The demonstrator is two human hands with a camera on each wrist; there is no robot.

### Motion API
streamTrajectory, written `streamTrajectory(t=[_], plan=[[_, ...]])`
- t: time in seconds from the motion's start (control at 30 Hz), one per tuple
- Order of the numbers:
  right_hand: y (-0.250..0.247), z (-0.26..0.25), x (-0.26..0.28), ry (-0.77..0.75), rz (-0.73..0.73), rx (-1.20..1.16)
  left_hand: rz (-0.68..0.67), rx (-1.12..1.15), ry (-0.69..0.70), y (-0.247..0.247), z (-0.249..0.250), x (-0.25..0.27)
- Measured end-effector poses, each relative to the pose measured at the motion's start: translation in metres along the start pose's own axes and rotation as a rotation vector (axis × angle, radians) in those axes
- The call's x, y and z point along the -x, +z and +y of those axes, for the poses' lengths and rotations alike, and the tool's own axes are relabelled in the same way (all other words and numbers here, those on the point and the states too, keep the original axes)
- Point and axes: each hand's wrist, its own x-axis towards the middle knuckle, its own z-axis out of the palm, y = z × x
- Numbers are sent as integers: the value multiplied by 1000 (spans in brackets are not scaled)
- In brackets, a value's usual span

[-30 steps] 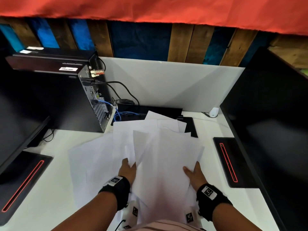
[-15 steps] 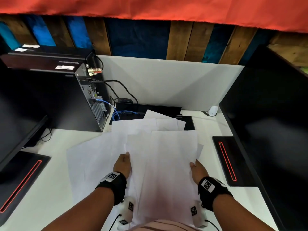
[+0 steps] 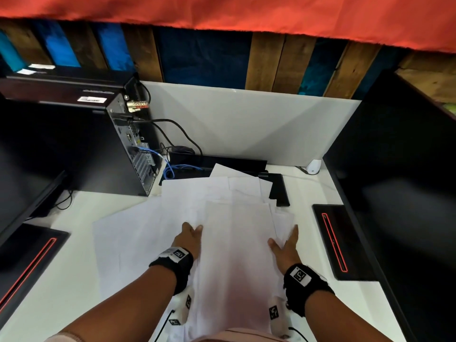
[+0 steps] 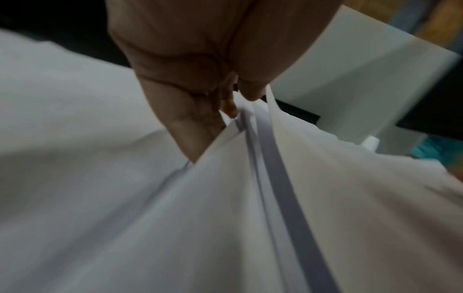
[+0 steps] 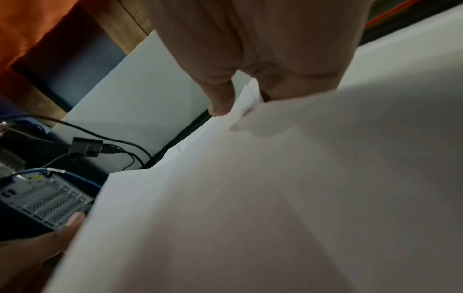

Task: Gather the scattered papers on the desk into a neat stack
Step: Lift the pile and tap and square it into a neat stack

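- The white desk (image 3: 74,304) carried everything.
- Papers (image 3: 138,233) lay fanned across its middle, overlapping, the far sheets reaching over a black stand (image 3: 280,191).
- A computer tower (image 3: 81,149) stood at the back left, cables (image 3: 177,169) trailing behind it.
- A black base with a red line (image 3: 338,240) rested at the right; another (image 3: 27,262) at the left.
- A small white device (image 3: 313,167) sat by the back panel.
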Motion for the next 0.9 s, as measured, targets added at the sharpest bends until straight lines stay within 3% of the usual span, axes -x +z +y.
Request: streamTrajectory(t=[0.1,0.23,0.33,0.43,0.53,0.63,0.83,0.9], plan=[[7,2,-6,77,8,-6,-51,61,-30,11,2,4],[12,0,-8,46,-117,89,-222,-182,123,27,7,12],[4,-1,-7,88,-61,20,-97,-387,79,19,4,9],[1,29,-23,178,-93,19,38,-416,-60,5,-11,6],[-1,30,-19,176,-176,92,2,-248,-69,5,-24,3],[-9,27,-11,107,-124,97,-78,-51,-53,3,-29,5],[-16,21,6,175,-267,-169,-124,405,44,-17,-33,22],[-17,19,8,187,-363,-276,-229,601,59,-21,-26,32]])
